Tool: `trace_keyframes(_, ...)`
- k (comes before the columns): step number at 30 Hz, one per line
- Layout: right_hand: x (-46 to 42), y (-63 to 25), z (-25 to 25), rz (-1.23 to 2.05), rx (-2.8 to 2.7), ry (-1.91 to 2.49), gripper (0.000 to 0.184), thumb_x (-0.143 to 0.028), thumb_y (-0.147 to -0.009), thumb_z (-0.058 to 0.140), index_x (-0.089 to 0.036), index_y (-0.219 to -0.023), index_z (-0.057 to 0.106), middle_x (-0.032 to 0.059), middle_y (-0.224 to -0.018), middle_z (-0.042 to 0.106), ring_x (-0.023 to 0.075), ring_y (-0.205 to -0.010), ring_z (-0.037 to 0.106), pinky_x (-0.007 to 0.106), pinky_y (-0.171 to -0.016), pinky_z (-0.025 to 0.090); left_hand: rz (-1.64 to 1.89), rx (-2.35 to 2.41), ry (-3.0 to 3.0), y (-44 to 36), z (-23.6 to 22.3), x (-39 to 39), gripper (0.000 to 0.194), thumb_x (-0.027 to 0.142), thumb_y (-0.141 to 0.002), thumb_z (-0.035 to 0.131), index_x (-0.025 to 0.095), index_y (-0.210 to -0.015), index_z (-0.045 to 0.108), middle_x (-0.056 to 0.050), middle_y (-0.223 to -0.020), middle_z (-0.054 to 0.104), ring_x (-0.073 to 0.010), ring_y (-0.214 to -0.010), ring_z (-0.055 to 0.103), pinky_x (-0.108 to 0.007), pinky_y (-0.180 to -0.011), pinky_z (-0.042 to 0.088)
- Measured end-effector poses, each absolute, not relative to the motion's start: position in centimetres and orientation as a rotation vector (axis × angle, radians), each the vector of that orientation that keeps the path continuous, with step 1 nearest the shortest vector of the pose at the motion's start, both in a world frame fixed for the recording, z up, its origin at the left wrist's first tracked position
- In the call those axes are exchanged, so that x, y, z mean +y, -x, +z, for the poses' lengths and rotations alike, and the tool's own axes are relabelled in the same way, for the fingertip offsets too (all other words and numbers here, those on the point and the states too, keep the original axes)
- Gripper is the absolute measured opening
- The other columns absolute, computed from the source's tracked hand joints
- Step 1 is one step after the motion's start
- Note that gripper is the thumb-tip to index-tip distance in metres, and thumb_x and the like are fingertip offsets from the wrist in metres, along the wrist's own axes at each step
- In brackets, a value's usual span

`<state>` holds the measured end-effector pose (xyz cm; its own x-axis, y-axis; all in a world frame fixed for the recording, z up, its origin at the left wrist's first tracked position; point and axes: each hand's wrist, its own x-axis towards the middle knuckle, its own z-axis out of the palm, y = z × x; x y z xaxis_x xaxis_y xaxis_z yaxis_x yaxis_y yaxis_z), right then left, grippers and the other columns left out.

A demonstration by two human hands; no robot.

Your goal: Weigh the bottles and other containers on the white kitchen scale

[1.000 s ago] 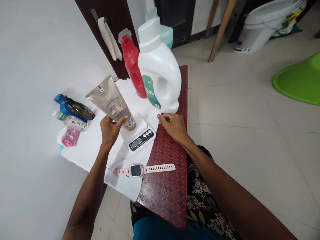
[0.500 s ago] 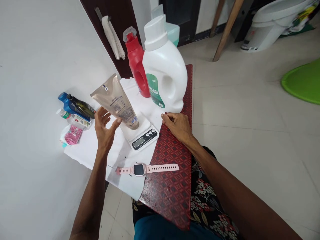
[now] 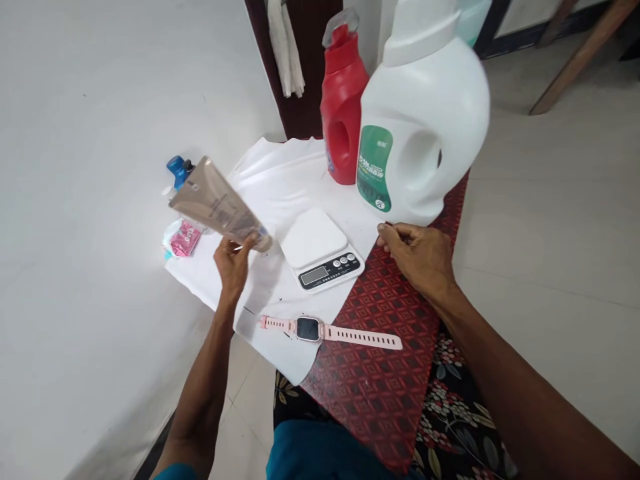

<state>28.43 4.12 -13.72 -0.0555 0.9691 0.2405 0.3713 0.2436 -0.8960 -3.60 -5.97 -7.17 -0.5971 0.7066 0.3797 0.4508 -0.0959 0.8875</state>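
My left hand (image 3: 233, 267) is closed on the lower part of a beige squeeze tube (image 3: 216, 203), which is tilted with its cap end down to the right, to the left of the kitchen scale. The white digital kitchen scale (image 3: 314, 239) has a bare platform and a display whose reading I cannot make out. Beside the large white detergent bottle (image 3: 425, 127), my right hand (image 3: 420, 257) rests at the table's red patterned part with its fingers curled together; whether they hold anything is hidden. A pink-strapped smartwatch (image 3: 308, 329) lies flat in front of the scale.
A red bottle (image 3: 343, 107) stands behind the scale, left of the white one. By the wall lie a blue bottle (image 3: 177, 171) and a pink packet (image 3: 186, 239), partly behind the tube. White cloth (image 3: 250, 167) covers part of the red table (image 3: 370, 393).
The tube has come off the scale's platform and moved left in my left hand, whose fingers have closed on it. My right hand keeps its place. The view has shifted left.
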Motion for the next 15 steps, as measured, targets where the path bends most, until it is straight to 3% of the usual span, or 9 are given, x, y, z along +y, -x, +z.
trace_keyframes(6, 4.2, -28.3, -13.6, 0.829, -1.604, 1.296, 0.039, -0.05, -0.093, 0.061, -0.025, -0.065, 0.072, 0.0037, -0.058, 0.066, 0.0224, -0.056, 0.06, 0.039, -0.068, 0.043, 1.625, 2.676, -0.957, 15.2, -7.5, -9.3, 0.041, 0.055, -0.081, 0.077, 0.018, -0.099, 0.072, -0.009, -0.099, 0.08, -0.0255, -0.088, 0.075, -0.037, -0.08, 0.061)
trace_keyframes(11, 4.1, -28.2, -13.4, 0.822, -1.605, 1.285, 0.043, -0.056, -0.093, 0.06, -0.026, -0.064, 0.07, 0.0042, -0.058, 0.068, 0.0232, -0.056, 0.062, 0.04, -0.068, 0.044, 1.517, 2.867, -0.817, 20.1, -7.2, -7.5, 0.031, 0.048, -0.082, 0.077, 0.021, -0.087, 0.063, -0.008, -0.087, 0.073, -0.0291, -0.094, 0.072, -0.04, -0.083, 0.059)
trace_keyframes(15, 4.0, -28.2, -13.4, 0.812, -1.602, 1.271, 0.044, -0.057, -0.095, 0.061, -0.025, -0.065, 0.07, 0.004, -0.059, 0.069, 0.0219, -0.055, 0.062, 0.038, -0.066, 0.045, 1.433, 2.947, -0.814, 21.9, -7.2, -4.9, 0.032, 0.043, -0.082, 0.078, 0.023, -0.082, 0.053, -0.008, -0.089, 0.07, -0.0314, -0.102, 0.069, -0.044, -0.094, 0.057)
